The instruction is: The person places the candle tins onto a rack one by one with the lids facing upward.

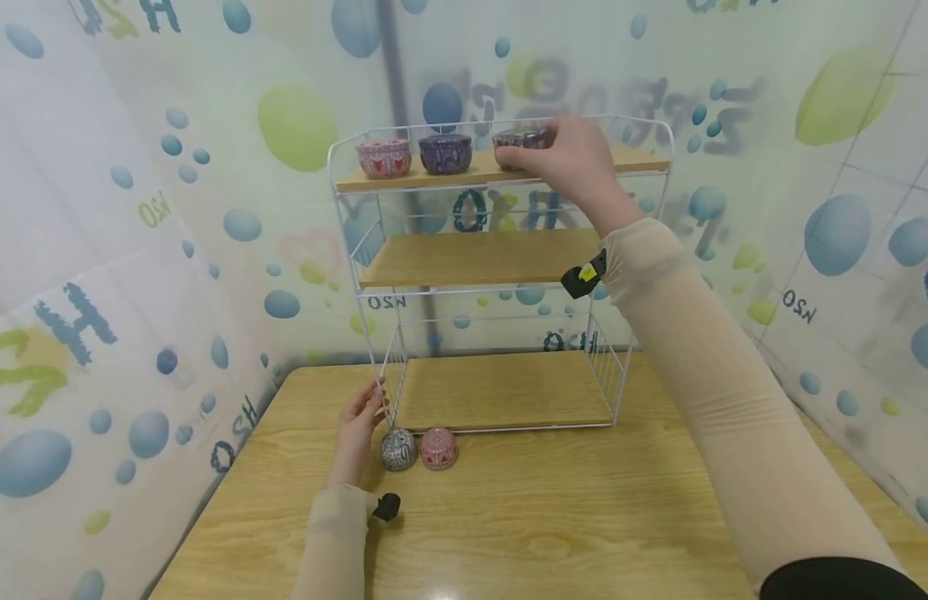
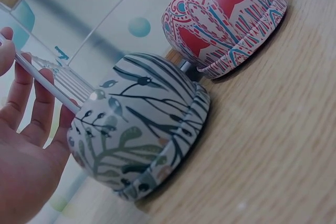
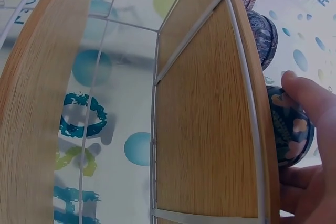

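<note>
On the top shelf, my right hand grips a dark round tin with a floral print, thumb on one side and fingers on the other. The tin sits at the board's front edge. A pink patterned tin and a dark purple tin stand to its left. Low at the left, my left hand holds the front post of the white wire shelf rack between thumb and fingers. Beside that hand, a black-and-white leaf-print tin and a red-and-pink tin rest on the table.
The rack has three wooden boards, including the middle shelf and the bottom shelf, with wire sides. It stands on a wooden table close to a patterned curtain behind and at the sides.
</note>
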Demonstrator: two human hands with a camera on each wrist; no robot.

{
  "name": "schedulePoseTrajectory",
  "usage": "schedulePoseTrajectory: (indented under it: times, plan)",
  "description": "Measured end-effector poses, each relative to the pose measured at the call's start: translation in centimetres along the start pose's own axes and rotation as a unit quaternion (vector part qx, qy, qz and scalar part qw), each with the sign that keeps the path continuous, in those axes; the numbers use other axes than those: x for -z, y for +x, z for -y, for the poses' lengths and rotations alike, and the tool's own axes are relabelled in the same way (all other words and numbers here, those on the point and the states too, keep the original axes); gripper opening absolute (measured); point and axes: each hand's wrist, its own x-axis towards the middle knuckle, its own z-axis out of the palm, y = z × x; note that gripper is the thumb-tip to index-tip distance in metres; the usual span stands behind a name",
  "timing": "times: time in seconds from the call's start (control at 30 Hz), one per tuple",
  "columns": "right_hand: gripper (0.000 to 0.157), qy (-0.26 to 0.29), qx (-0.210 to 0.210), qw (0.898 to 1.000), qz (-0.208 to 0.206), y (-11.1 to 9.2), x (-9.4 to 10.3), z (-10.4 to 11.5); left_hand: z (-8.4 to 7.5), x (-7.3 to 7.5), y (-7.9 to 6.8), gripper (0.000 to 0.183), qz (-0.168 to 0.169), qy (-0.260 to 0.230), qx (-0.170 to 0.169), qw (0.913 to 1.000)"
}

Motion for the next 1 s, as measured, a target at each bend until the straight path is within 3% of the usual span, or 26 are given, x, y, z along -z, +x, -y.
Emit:
schedulePoseTrajectory:
  times: [0.2,0.57,0.8,1.0]
  plan:
    - [0.066,-0.04,-0.014,0.999,-0.002,0.2,-0.2,0.0,0.7,0.3,0.5,0.043,-0.005,0.006,0.001,1.0]
    - [0.07,-0.089,-0.022,0.996,0.0,0.4,-0.4,0.0,-1.3,-0.5,-0.5,0.039,0.016,0.002,0.008,0.9998]
    - [0.072,-0.111,-0.016,0.994,0.008,0.5,-0.4,0.1,-1.4,-0.5,-0.6,0.038,0.017,-0.001,0.004,0.9998]
    - [0.075,-0.124,-0.005,0.992,0.01,0.5,-0.5,0.1,-1.2,-0.3,-0.5,0.023,0.015,-0.012,0.004,0.9998]
